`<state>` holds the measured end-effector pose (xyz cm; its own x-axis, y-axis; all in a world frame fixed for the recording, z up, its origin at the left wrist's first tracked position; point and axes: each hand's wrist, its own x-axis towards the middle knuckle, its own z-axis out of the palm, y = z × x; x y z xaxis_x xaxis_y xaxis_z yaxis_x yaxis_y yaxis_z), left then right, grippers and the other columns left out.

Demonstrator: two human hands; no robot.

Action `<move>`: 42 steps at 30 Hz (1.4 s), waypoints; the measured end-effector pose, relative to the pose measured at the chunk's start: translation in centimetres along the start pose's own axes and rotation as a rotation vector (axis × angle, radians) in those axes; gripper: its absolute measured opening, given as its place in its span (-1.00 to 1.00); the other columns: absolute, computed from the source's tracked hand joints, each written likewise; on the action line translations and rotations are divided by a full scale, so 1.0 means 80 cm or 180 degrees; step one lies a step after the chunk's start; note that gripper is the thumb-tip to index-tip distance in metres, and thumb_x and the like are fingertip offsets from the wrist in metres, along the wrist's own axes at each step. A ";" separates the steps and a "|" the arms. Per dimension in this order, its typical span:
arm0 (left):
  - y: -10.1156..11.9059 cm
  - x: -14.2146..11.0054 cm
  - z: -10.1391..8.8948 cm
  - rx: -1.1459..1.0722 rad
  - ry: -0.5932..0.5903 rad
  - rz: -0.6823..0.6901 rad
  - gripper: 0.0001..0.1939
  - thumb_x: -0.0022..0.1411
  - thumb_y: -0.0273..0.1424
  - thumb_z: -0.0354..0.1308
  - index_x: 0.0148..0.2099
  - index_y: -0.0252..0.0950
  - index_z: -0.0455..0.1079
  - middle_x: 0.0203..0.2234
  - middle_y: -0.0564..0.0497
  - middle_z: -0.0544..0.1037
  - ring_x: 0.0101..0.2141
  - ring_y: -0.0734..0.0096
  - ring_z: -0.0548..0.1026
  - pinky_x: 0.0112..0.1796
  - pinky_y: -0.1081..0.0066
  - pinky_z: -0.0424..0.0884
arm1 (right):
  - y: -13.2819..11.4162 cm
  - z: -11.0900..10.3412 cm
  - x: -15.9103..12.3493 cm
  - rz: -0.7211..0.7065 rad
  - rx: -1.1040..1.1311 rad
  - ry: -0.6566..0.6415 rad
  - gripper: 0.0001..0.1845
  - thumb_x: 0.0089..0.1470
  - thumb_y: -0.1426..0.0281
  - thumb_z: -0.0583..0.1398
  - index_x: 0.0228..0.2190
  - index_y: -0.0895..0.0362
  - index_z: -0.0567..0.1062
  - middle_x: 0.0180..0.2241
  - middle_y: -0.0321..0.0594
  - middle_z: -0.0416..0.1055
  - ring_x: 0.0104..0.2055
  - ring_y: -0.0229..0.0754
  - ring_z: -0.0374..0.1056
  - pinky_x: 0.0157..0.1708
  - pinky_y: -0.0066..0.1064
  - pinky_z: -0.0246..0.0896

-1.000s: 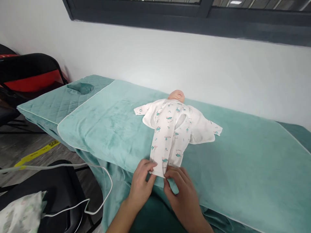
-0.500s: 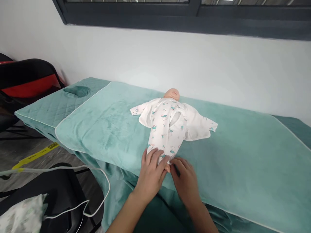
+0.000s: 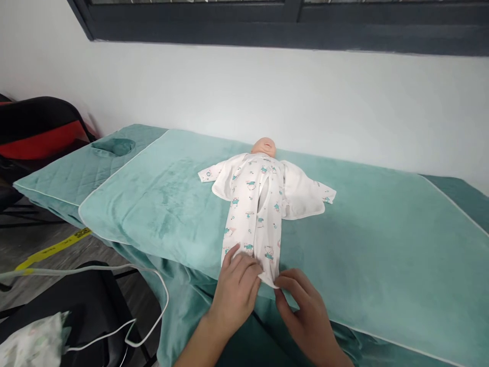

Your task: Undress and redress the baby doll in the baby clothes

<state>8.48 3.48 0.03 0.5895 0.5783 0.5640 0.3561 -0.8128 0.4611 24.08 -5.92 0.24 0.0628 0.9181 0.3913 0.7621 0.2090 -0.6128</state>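
A baby doll [image 3: 264, 147] lies on its back on the green bed cover [image 3: 367, 244], head toward the wall. It wears a white printed jacket [image 3: 305, 191], spread out at both sides with sleeves outstretched. Over its front lie white open-crotch baby pants [image 3: 240, 216], printed with small green and pink figures, legs toward me. My left hand [image 3: 237, 285] closes over the lower end of the pants, gripping the cloth by the hem. Between thumb and fingertips, my right hand [image 3: 303, 306] pinches the bottom corner of the other leg. The doll's feet are hidden.
A black chair [image 3: 95, 300] at lower left bears a printed cloth [image 3: 36, 339], with a white cable [image 3: 168, 300] looping beside it. Another black and red chair [image 3: 42, 137] stands at the bed's left end. A white wall [image 3: 183, 86] closes the far side.
Both hands have come nearer to me, stretching the pant legs longer and straighter. The doll's foot, earlier visible between my hands, is now covered. The view has shifted slightly.
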 end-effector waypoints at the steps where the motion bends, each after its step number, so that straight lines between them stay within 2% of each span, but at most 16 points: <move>1: 0.000 -0.002 -0.002 0.0013 -0.0026 -0.0022 -0.82 0.24 -0.61 0.04 -0.17 -0.25 0.34 -0.29 0.02 0.55 -0.19 0.35 0.46 0.19 0.02 0.22 | 0.001 0.000 0.000 -0.0001 0.0010 -0.0132 -0.85 0.21 0.53 0.09 -0.25 0.06 0.40 -0.30 -0.22 0.42 -0.27 -0.20 0.39 -0.30 -0.39 0.35; 5: -0.001 -0.010 -0.015 -0.0150 -0.0334 -0.0060 -0.88 0.24 -0.53 0.10 -0.19 -0.23 0.35 -0.32 0.05 0.54 -0.20 0.31 0.44 0.21 -0.05 0.17 | 0.014 -0.015 0.025 0.0025 0.0431 -0.0803 -0.88 0.24 0.45 0.10 -0.32 0.06 0.43 -0.32 -0.25 0.43 -0.26 -0.20 0.39 -0.27 -0.37 0.35; 7: -0.005 -0.011 -0.021 -0.0407 -0.0286 -0.0035 -0.89 0.24 -0.48 0.14 -0.17 -0.22 0.35 -0.33 0.05 0.53 -0.21 0.32 0.44 0.20 -0.04 0.18 | 0.029 -0.030 0.061 0.0109 0.0631 -0.0745 -0.85 0.27 0.38 0.10 -0.35 0.06 0.44 -0.36 -0.28 0.43 -0.30 -0.22 0.37 -0.27 -0.37 0.33; 10: -0.021 -0.003 -0.023 -0.0706 0.0149 -0.0277 -0.89 0.28 -0.50 0.09 -0.15 -0.22 0.34 -0.31 0.02 0.52 -0.18 0.35 0.44 0.06 0.13 0.33 | 0.057 -0.050 0.149 0.0346 0.0431 -0.0032 -0.84 0.23 0.30 0.13 -0.35 0.07 0.47 -0.32 -0.26 0.46 -0.27 -0.18 0.38 -0.22 -0.31 0.31; 12: -0.040 0.010 -0.020 -0.0757 0.0428 -0.0670 -0.90 0.32 -0.49 0.04 -0.16 -0.22 0.34 -0.27 0.00 0.51 -0.16 0.35 0.44 -0.06 0.24 0.38 | 0.077 -0.055 0.221 0.0517 0.0285 0.0174 -0.83 0.18 0.27 0.16 -0.27 0.07 0.50 -0.19 -0.20 0.50 -0.18 -0.14 0.41 -0.16 -0.27 0.31; 16: -0.085 0.046 -0.008 -0.0794 0.0650 -0.1381 -0.83 0.34 -0.38 0.06 -0.04 -0.25 0.35 -0.14 -0.07 0.49 -0.10 0.31 0.45 -0.07 0.25 0.38 | 0.110 -0.044 0.349 0.0388 -0.0322 0.0106 -0.73 0.19 0.33 0.12 -0.13 0.17 0.48 -0.03 -0.05 0.44 -0.03 -0.08 0.36 -0.02 -0.21 0.23; 19: -0.112 0.064 0.001 -0.0905 0.0438 -0.1647 -0.73 0.29 -0.29 0.12 0.00 -0.26 0.34 -0.14 -0.07 0.49 -0.14 0.29 0.46 -0.14 0.27 0.39 | 0.127 -0.033 0.404 0.0360 -0.0746 -0.0262 -0.80 0.17 0.35 0.12 -0.29 0.18 0.49 -0.18 -0.06 0.47 -0.11 -0.06 0.35 -0.07 -0.20 0.20; 22: -0.125 0.065 0.007 -0.0919 0.0277 -0.1795 -0.80 0.32 -0.24 0.07 -0.20 -0.27 0.35 -0.33 0.01 0.48 -0.31 0.35 0.44 -0.25 0.33 0.36 | 0.138 -0.030 0.428 0.0307 -0.0803 -0.0591 -0.82 0.11 0.29 0.19 -0.45 0.14 0.44 -0.36 -0.22 0.44 -0.27 -0.15 0.33 -0.20 -0.30 0.20; 24: -0.128 0.062 0.010 -0.0962 0.0299 -0.1782 -0.78 0.35 -0.25 0.00 -0.30 -0.26 0.30 -0.38 0.02 0.46 -0.34 0.37 0.42 -0.26 0.35 0.34 | 0.141 -0.029 0.434 0.0244 -0.0855 -0.0721 -0.83 0.10 0.29 0.21 -0.45 0.13 0.41 -0.35 -0.25 0.43 -0.28 -0.19 0.32 -0.23 -0.35 0.19; 28: -0.130 0.056 0.015 -0.0929 0.0390 -0.1752 -0.80 0.36 -0.29 -0.04 -0.32 -0.24 0.24 -0.34 0.01 0.48 -0.30 0.35 0.43 -0.22 0.33 0.32 | 0.136 -0.023 0.441 0.0008 -0.1286 -0.0875 -0.89 0.20 0.35 0.12 -0.33 0.12 0.39 -0.24 -0.19 0.44 -0.25 -0.17 0.31 -0.25 -0.37 0.14; 31: -0.129 0.054 0.021 -0.0797 0.0505 -0.1810 -0.83 0.36 -0.33 -0.05 -0.31 -0.22 0.20 -0.28 -0.02 0.52 -0.28 0.32 0.45 -0.22 0.32 0.32 | 0.126 -0.017 0.448 -0.0109 -0.1935 -0.1087 -0.82 0.27 0.30 0.05 -0.24 0.13 0.38 -0.31 -0.11 0.45 -0.33 -0.10 0.31 -0.32 -0.33 0.11; 34: -0.127 0.051 0.026 -0.0706 0.0630 -0.1862 -0.83 0.35 -0.36 -0.06 -0.35 -0.21 0.16 -0.30 -0.02 0.53 -0.31 0.33 0.45 -0.25 0.33 0.31 | 0.115 -0.011 0.457 -0.0117 -0.2188 -0.1170 -0.77 0.28 0.28 0.03 -0.17 0.16 0.37 -0.30 -0.02 0.46 -0.32 -0.02 0.34 -0.31 -0.28 0.12; 38: -0.121 0.048 0.029 -0.0670 0.0984 -0.1965 -0.81 0.34 -0.37 -0.06 -0.38 -0.20 0.14 -0.31 -0.02 0.52 -0.30 0.34 0.45 -0.26 0.34 0.32 | 0.107 0.006 0.469 -0.0036 -0.2337 -0.1116 -0.78 0.24 0.34 0.08 -0.13 0.20 0.37 -0.29 0.07 0.47 -0.19 0.11 0.36 -0.21 -0.18 0.13; 42: -0.117 0.048 0.026 -0.0765 0.1441 -0.2259 -0.82 0.35 -0.37 -0.06 -0.35 -0.20 0.15 -0.30 -0.01 0.51 -0.29 0.36 0.44 -0.25 0.34 0.34 | 0.107 0.026 0.472 0.0240 -0.2345 -0.0914 -0.80 0.20 0.42 0.09 -0.14 0.23 0.38 -0.36 0.09 0.46 -0.18 0.17 0.38 -0.17 -0.10 0.13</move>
<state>8.93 13.18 -3.57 -0.0760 0.9560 0.2833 0.3371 -0.2428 0.9096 31.68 31.23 8.34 0.0392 0.9928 0.1130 0.9989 -0.0417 0.0205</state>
